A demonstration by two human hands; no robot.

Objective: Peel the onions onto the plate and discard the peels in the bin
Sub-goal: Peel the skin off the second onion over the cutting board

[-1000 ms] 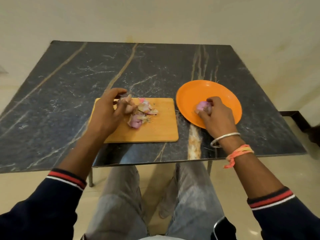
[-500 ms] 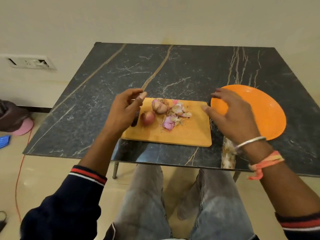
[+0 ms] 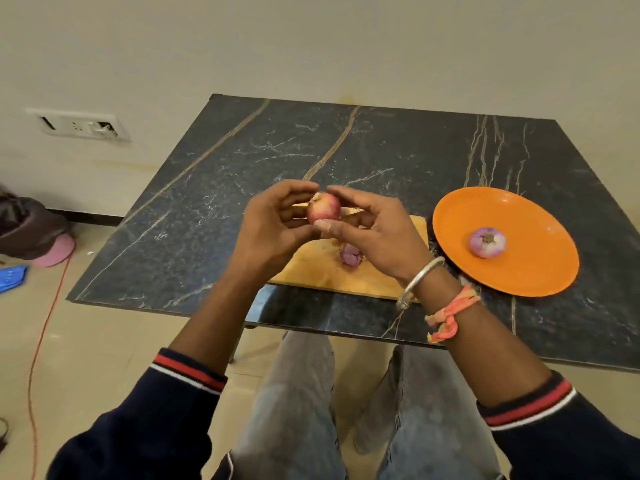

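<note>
An unpeeled reddish onion (image 3: 323, 208) is held up above the wooden cutting board (image 3: 322, 271). My left hand (image 3: 273, 226) grips it from the left and my right hand (image 3: 374, 230) pinches it from the right with thumb and fingers. On the orange plate (image 3: 540, 268) at the right lies a peeled purple-white onion (image 3: 487, 242). A pile of pink onion peels (image 3: 350, 254) lies on the board, partly hidden behind my right hand.
The board and plate sit on a dark marble table (image 3: 398, 157) near its front edge. On the floor at the left are a dark bag (image 3: 27, 223), a pink object (image 3: 55, 251), a blue object (image 3: 12, 278) and an orange cable (image 3: 45, 337). No bin is in view.
My right hand left the peeled onion on the plate and came over to the board. My left hand picked up an unpeeled onion; both hands now hold it above the board.
</note>
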